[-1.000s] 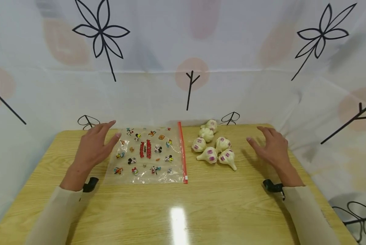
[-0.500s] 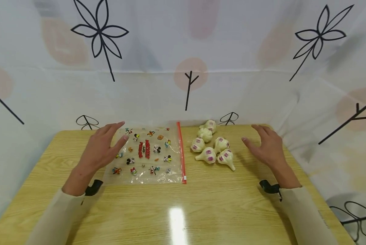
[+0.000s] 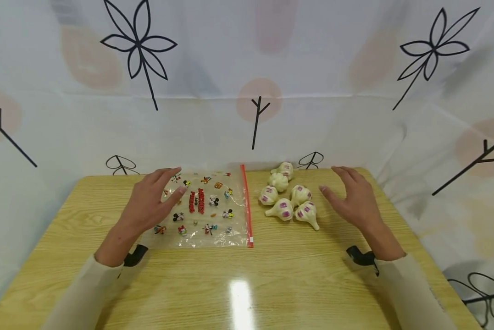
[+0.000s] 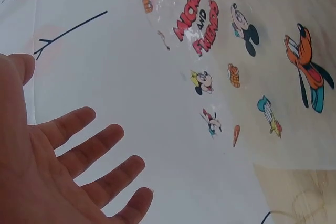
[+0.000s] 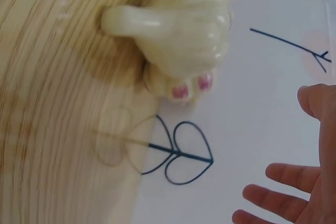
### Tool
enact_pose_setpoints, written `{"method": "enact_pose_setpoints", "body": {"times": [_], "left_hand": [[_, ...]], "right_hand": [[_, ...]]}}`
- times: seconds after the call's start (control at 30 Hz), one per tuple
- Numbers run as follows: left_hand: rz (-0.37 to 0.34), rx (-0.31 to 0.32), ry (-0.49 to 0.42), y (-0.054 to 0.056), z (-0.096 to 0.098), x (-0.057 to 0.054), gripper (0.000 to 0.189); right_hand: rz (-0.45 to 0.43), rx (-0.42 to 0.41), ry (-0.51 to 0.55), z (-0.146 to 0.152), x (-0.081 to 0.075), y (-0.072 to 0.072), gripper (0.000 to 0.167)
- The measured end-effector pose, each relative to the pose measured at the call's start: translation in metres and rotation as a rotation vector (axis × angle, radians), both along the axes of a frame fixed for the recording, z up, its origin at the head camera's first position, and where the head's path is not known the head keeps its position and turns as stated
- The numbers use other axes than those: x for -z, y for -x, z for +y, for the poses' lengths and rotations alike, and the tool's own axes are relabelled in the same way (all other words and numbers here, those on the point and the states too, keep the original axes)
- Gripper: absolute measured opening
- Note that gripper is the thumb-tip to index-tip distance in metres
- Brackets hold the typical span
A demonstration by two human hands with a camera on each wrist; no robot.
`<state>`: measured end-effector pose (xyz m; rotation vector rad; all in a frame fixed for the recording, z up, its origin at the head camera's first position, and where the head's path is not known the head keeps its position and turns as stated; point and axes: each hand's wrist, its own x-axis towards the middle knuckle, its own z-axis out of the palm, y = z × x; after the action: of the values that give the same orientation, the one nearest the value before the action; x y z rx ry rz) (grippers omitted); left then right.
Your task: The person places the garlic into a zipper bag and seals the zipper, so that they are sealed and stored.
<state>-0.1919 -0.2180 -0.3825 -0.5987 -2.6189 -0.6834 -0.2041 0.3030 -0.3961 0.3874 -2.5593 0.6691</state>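
So far nothing is packed: the zip bag point(image 3: 201, 208) lies flat and the garlic bulbs point(image 3: 288, 197) sit clustered just right of it. Left hand point(image 3: 149, 206) hovers spread over the bag's left edge, right hand point(image 3: 354, 199) spread near the garlic; both hold nothing.

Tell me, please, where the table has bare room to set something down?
The near half of the table, in front of the zip bag and garlic bulbs, is bare. Bare strips border the bag's left and the garlic's right, under the left hand and right hand. The far middle is crowded.
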Motion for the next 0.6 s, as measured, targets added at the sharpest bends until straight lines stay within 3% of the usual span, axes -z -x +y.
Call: {"method": "enact_pose_setpoints", "body": {"times": [0.6], "left_hand": [[-0.025,0.077,0.004,-0.012,0.023,-0.001,0.057]], "right_hand": [[0.138,-0.117,0.007,-0.038,-0.006,-0.014,0.059]]}}
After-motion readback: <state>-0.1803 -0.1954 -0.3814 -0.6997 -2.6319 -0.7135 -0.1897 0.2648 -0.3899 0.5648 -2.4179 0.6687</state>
